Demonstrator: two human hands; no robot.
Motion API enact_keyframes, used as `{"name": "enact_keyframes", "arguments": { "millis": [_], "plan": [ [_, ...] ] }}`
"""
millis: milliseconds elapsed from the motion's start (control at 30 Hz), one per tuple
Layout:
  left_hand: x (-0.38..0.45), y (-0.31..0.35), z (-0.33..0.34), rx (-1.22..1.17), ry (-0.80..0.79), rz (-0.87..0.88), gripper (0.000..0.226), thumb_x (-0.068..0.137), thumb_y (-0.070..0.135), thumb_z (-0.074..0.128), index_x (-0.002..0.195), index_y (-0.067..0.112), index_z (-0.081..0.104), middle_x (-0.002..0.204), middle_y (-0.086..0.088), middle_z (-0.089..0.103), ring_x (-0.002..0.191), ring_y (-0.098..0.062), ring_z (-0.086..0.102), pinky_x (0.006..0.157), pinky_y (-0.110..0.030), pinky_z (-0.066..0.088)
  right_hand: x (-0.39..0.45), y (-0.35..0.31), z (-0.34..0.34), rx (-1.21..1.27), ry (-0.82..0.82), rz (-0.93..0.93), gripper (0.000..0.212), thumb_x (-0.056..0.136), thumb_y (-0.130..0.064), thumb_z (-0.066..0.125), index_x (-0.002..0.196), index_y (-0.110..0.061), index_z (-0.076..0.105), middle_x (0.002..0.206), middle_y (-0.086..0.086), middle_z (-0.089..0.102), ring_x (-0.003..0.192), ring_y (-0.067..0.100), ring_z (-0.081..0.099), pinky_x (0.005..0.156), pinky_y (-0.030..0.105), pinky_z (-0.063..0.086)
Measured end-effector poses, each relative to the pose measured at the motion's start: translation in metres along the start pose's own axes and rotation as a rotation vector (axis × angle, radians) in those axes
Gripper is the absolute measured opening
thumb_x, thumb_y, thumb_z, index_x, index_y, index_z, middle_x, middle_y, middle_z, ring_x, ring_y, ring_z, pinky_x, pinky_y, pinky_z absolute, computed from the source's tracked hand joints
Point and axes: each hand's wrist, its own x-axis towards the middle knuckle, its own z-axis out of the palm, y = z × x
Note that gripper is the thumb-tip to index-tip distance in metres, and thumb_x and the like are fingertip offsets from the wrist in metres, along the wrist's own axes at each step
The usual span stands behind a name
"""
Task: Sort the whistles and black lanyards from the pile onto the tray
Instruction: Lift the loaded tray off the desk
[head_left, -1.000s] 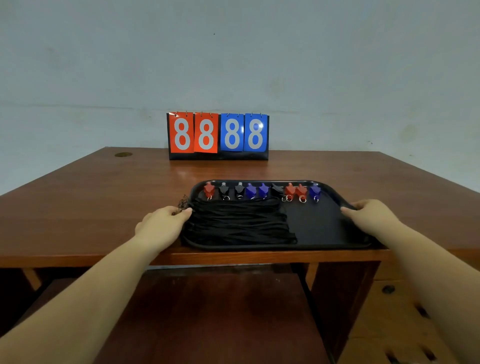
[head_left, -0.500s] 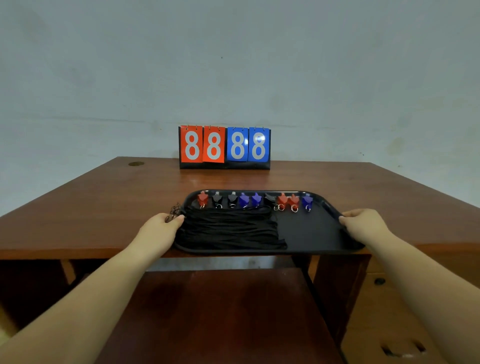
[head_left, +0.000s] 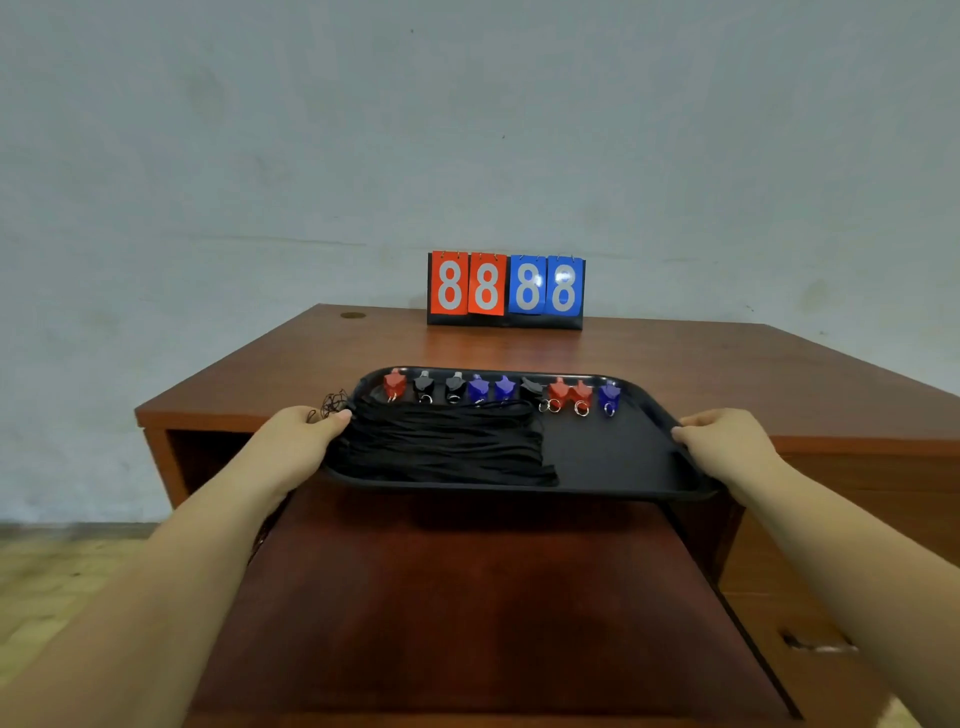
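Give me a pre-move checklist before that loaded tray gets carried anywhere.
1. Left hand gripping the tray at its left edge: ok.
2. Right hand gripping the right edge: ok.
3. Whistles lined up along the far rim, none tipped off: ok.
4. Black lanyards fully inside the tray: not ok, a tangle spills over the left rim by the left hand.
5. Tray level: ok, roughly.
6. Nothing left on the table to sort: ok; only the scoreboard stands there.

Tray (head_left: 613, 457): held at both short ends, its near edge out past the worktop (head_left: 753, 364).
Left hand (head_left: 298, 441): grip on tray's left rim, beside the lanyards (head_left: 447, 441).
Right hand (head_left: 727, 441): grip on tray's right rim.
Whistles (head_left: 498, 389): one row along tray's far edge.
Scoreboard (head_left: 506, 288): behind the tray, reading 8888.
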Motion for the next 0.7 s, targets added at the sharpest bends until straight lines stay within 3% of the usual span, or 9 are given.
{"name": "enact_keyframes", "arguments": {
  "millis": [100,200,300,433,567,633,700],
  "plan": [
    [-0.019,-0.008,-0.010,0.015,-0.018,-0.033,0.040,0.094,0.036,0.052,0.086,-0.002,0.059,0.096,-0.018,0.067,0.075,-0.020,0.057,0.063,-0.031,0.038,-0.029,0.004,-0.003,0.001,-0.002,0.005,0.023,0.088,-0.007,0.055,0.101,0.003,0.070,0.098,0.022,0.069,0.086,0.037,0.063,0.071,0.042,0.050],
    [-0.034,-0.019,-0.012,0.032,-0.050,-0.068,0.038,0.091,0.036,0.056,0.092,-0.001,0.064,0.093,-0.013,0.067,0.082,-0.023,0.060,0.072,-0.036,0.041,-0.051,0.012,-0.006,-0.006,-0.008,0.019,0.022,0.089,-0.007,0.053,0.099,0.005,0.069,0.091,0.022,0.068,0.074,0.031,0.058,0.066,0.038,0.047],
    [-0.047,-0.027,-0.008,0.019,-0.080,-0.073,0.032,0.091,0.031,0.059,0.092,0.000,0.064,0.090,-0.010,0.066,0.077,-0.017,0.058,0.065,-0.030,0.040,-0.066,0.024,-0.004,-0.023,-0.008,0.027,0.023,0.091,-0.009,0.053,0.105,-0.001,0.069,0.083,0.013,0.062,0.071,0.026,0.056,0.070,0.039,0.049],
    [-0.058,-0.037,-0.006,0.019,-0.101,-0.078,0.029,0.091,0.032,0.058,0.092,0.003,0.062,0.085,-0.006,0.063,0.073,-0.014,0.055,0.057,-0.024,0.036,-0.076,0.043,0.008,-0.011,-0.015,0.058,0.029,0.092,-0.015,0.054,0.118,-0.005,0.063,0.105,0.014,0.066,0.082,0.024,0.057,0.074,0.038,0.051],
    [-0.067,-0.049,-0.002,-0.002,-0.131,-0.108,0.024,0.092,0.030,0.057,0.086,0.007,0.060,0.084,-0.003,0.061,0.074,-0.011,0.054,0.064,-0.027,0.037,-0.083,0.061,0.025,-0.004,-0.057,0.086,0.027,0.092,-0.015,0.055,0.114,-0.004,0.066,0.096,0.012,0.066,0.084,0.025,0.058,0.076,0.037,0.051],
    [-0.072,-0.056,0.003,-0.013,-0.151,-0.117,0.021,0.092,0.028,0.056,0.085,0.008,0.059,0.083,-0.001,0.060,0.074,-0.011,0.053,0.062,-0.024,0.037,-0.086,0.069,0.034,0.016,-0.069,0.100,0.028,0.092,-0.016,0.055,0.115,-0.004,0.065,0.104,0.014,0.067,0.089,0.027,0.059,0.079,0.036,0.050],
    [-0.073,-0.066,0.009,0.007,-0.168,-0.134,0.024,0.092,0.029,0.056,0.098,0.006,0.060,0.093,-0.005,0.062,0.083,-0.017,0.057,0.071,-0.025,0.040,-0.089,0.074,0.042,0.029,-0.069,0.117,0.031,0.092,-0.018,0.056,0.119,-0.005,0.063,0.115,0.016,0.066,0.101,0.030,0.060,0.087,0.039,0.049]
  ]
}}
